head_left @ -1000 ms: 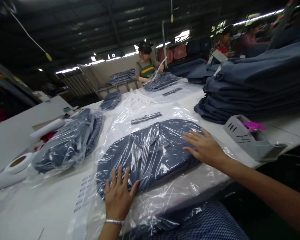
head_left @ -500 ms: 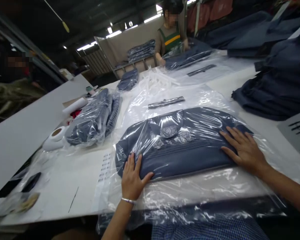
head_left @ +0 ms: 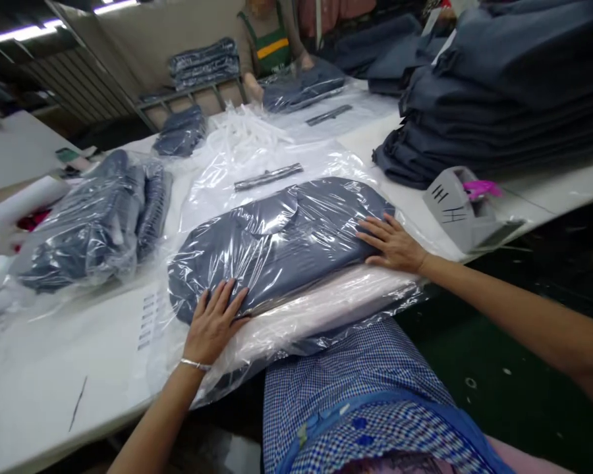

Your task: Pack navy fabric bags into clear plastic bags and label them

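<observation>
A folded navy garment (head_left: 321, 224) lies under clear plastic film at the table's front edge, its collar towards the far side. My left hand (head_left: 215, 319) rests flat with fingers spread on the film at the garment's near left corner. On the near right corner lies my right hand (head_left: 393, 243), also open and flat. Both palms press from above and grip nothing. Beneath the garment, a pale pinkish layer (head_left: 326, 296) and more clear plastic stick out towards me. A dark striped strip (head_left: 268, 176) sits just beyond the collar.
Bagged navy garments (head_left: 84, 230) are stacked on the left. A tall pile of navy garments (head_left: 499, 99) stands at right, near a marked plastic holder (head_left: 457, 207) with a pink item. Across the table (head_left: 44, 375), a person (head_left: 271, 46) handles another bagged garment.
The view has swung right and down, so everything sits further left. The film over the garment looks smoother around the collar. Both hands stay flat near the garment's near corners.
</observation>
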Motion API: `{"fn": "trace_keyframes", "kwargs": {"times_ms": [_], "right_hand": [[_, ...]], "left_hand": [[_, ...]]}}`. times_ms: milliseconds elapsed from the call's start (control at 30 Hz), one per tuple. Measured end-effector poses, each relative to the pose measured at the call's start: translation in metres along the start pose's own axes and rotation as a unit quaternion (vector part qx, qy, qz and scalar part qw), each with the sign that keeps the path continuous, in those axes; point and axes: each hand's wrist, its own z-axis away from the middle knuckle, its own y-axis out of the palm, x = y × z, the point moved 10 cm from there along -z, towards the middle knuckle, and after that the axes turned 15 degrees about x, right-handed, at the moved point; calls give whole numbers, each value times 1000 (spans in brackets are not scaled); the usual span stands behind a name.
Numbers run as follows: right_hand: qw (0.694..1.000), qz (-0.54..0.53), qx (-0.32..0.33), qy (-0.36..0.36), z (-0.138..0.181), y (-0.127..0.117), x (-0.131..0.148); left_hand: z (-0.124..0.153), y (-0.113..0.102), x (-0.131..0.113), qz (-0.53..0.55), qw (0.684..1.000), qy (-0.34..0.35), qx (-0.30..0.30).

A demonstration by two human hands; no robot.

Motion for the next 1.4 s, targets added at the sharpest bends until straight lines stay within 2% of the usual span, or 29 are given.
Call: {"fn": "trace_keyframes", "kwargs": {"times_ms": [200, 300, 367, 433, 567, 667, 833, 1067, 1167, 1267, 1333, 1400], "right_hand": [[1000, 8, 22, 22, 39, -1, -10], [999, 7, 18, 37, 55, -13, 3], [999, -1, 7, 39, 66, -23, 27], [1000, -15, 1, 12, 76, -27, 65], [997, -26, 16, -69, 86, -10, 140], [996, -37, -25, -71, 83, -3, 156], [990, -64, -96, -77, 75, -20, 148], [982, -84, -142, -87, 59, -71, 138], [981, -70, -166, -66, 31, -96, 123], [984, -70, -159, -36, -11, -107, 98], [989, -78, -122, -10, -44, -100, 77], [994, -91, -57, 18, -74, -80, 56]], "left_hand": [[2, -4, -8, -36, 999, 11, -9], [4, -5, -9, -42, 999, 13, -12], [5, -5, -10, -44, 999, 13, -14], [5, -5, -10, -44, 999, 15, -14], [4, -4, -8, -37, 999, 13, -10], [3, -4, -8, -35, 999, 14, -5], [3, -4, -9, -45, 999, 10, 12], [3, -2, -9, -57, 998, 10, 15], [3, -1, -9, -69, 997, 13, 11], [4, -2, -10, -85, 996, 15, 6], [5, -3, -10, -92, 996, 16, 3], [5, -4, -10, -94, 995, 16, 1]]}}
